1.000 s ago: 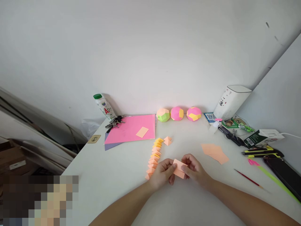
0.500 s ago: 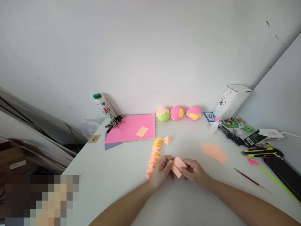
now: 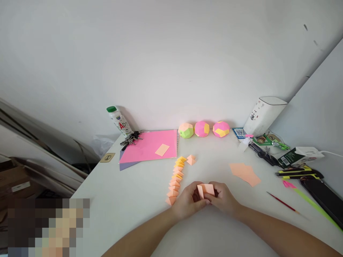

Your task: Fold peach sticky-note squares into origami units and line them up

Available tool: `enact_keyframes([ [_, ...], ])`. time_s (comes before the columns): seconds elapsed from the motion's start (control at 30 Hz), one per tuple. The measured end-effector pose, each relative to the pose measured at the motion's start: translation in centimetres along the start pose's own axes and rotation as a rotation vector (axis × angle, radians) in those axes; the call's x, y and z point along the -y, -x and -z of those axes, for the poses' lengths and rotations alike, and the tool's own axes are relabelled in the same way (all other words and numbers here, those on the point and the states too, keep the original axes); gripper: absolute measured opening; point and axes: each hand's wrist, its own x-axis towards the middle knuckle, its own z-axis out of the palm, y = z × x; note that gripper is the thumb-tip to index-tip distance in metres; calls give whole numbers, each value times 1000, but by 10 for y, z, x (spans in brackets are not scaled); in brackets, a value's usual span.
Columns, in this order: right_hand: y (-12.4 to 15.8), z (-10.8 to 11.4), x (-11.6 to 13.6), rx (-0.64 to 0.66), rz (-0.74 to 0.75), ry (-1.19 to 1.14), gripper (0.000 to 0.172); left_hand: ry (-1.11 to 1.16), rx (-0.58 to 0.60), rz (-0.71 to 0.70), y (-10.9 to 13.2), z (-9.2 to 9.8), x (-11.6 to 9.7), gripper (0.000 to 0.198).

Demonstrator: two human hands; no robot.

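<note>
Folded orange paper piece [image 3: 205, 189] is pinched between left hand [image 3: 189, 201] and right hand [image 3: 224, 198], hands together, lower centre of frame; row of folded units [image 3: 176, 178] located just left

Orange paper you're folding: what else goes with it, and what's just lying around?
In use: small folded orange paper piece, row of folded orange paper units, flat orange paper slips.
Lying about: white plastic bottle, metal key bunch, yellow utility knife.

Bright, even daylight with soft shadows; wide-angle bending at the edges, a pixelated patch lower left.
</note>
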Motion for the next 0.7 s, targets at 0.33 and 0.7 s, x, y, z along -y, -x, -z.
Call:
enact_keyframes([
  [0.33,2,-1,2,-4,85,49,30,23,-4,12,-1,0,-5,23],
  [0.7,3,4,10,122,139,-80,47,83,-36,9,-5,-1,-13,35],
])
